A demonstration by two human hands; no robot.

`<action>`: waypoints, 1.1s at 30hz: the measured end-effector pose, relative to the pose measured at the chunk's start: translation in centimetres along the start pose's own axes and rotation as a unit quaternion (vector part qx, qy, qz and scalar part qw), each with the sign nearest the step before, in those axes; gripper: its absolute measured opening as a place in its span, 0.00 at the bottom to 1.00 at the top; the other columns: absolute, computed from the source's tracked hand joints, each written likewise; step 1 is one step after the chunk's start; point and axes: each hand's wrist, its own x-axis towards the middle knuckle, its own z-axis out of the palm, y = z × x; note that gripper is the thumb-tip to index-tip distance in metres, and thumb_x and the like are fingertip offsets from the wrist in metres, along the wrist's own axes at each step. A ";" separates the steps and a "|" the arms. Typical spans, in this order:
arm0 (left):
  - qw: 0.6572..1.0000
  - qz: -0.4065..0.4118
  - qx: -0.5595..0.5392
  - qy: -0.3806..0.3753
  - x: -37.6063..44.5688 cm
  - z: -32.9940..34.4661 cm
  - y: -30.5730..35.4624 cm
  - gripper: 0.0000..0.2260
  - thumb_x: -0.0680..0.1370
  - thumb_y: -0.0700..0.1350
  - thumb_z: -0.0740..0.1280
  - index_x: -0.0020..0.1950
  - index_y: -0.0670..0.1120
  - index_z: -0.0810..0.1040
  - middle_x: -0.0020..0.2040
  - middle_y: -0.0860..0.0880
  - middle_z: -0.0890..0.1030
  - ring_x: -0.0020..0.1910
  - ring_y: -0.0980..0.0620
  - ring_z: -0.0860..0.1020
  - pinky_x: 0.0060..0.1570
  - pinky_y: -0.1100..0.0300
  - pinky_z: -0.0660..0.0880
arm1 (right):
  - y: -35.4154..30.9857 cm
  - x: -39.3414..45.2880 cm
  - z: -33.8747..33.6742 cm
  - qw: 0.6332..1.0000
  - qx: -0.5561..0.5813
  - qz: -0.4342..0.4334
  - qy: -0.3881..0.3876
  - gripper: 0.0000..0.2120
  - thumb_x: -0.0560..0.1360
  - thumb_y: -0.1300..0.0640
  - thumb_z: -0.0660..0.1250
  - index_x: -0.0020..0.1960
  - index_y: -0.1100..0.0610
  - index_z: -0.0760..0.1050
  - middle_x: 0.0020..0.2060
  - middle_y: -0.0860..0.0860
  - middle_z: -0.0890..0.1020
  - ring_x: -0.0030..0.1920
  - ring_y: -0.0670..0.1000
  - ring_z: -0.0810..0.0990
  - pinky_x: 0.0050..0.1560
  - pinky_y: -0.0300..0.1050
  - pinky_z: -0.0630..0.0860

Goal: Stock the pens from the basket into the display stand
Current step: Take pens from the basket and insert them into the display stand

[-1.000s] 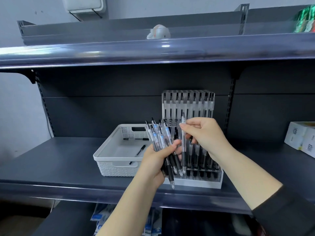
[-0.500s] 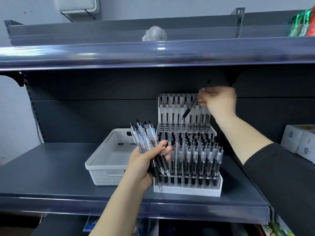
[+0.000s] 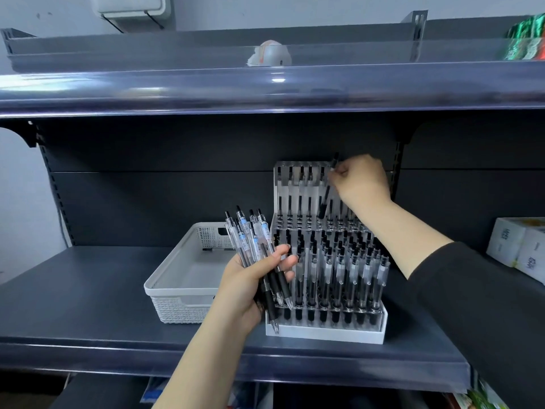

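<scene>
Nearest, the left hand [image 3: 247, 286] grips a bunch of clear-barrelled pens with black grips [image 3: 253, 249], in front of the tiered white-and-clear display stand [image 3: 324, 327] on the dark grey shelf [image 3: 88, 290]. Just left stands the white plastic basket [image 3: 182, 302]. Farther back, the right hand [image 3: 362, 180] pinches one black pen [image 3: 326, 196], tilted, at the stand's top row.

Even cool overhead light; glare streak on upper shelf edge [image 3: 277, 81]. Dim under that shelf. Wide-angle bowing at edges, top right corner smeared, centre sharp.
</scene>
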 end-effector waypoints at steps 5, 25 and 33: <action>1.000 -0.010 0.001 0.001 0.0 0.2 -0.1 0.15 0.71 0.31 0.67 0.57 0.30 0.75 0.42 0.37 0.83 0.35 0.47 0.83 0.32 0.58 0.80 | 0.1 0.7 1.0 0.990 -0.131 0.008 -0.057 0.20 0.78 0.56 0.63 0.28 0.55 0.64 0.26 0.51 0.68 0.28 0.53 0.69 0.28 0.39 0.63; 1.000 -0.002 0.006 -0.010 0.2 0.3 0.3 0.15 0.69 0.33 0.68 0.55 0.31 0.76 0.42 0.38 0.83 0.35 0.47 0.83 0.33 0.58 0.80 | -0.4 2.2 2.4 0.955 -0.273 -0.006 -0.119 0.09 0.77 0.63 0.62 0.39 0.59 0.72 0.32 0.51 0.73 0.30 0.49 0.70 0.26 0.38 0.60; 1.000 -0.004 0.013 -0.019 0.1 0.4 0.4 0.09 0.72 0.31 0.66 0.51 0.31 0.78 0.39 0.37 0.83 0.33 0.47 0.83 0.33 0.58 0.80 | 0.3 1.4 3.0 0.974 -0.195 0.011 -0.117 0.16 0.78 0.56 0.62 0.33 0.56 0.66 0.31 0.51 0.70 0.31 0.52 0.72 0.28 0.40 0.64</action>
